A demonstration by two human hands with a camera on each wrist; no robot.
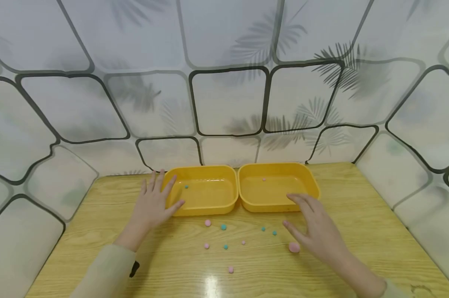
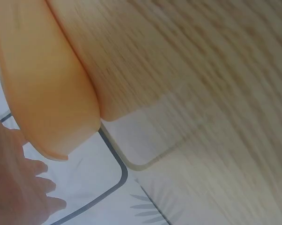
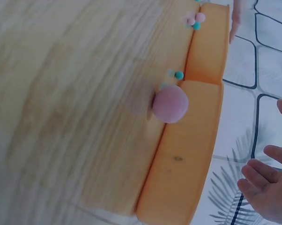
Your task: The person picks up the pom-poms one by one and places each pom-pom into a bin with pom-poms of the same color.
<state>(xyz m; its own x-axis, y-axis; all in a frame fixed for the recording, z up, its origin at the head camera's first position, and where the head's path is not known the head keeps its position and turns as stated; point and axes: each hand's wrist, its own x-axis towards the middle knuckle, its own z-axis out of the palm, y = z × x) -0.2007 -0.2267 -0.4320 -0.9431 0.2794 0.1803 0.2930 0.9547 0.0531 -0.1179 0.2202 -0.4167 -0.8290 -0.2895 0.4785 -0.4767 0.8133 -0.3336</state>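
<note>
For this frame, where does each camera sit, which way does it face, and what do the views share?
Head: above the table, looking forward and down at two yellow trays and scattered balls; left hand and right hand show.
Left wrist: low by the left tray; fingers show.
Right wrist: low over the table; big pink ball, right tray, fingers.
Shared: the trays and the tabletop.

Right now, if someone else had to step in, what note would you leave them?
Left hand: open, fingers on the left tray.
Right hand: open, holding nothing, by the right tray, next to the big pink ball.
Done: one teal ball in the left tray, one pink ball in the right.
Left: about nine pink and teal balls loose on the table.
</note>
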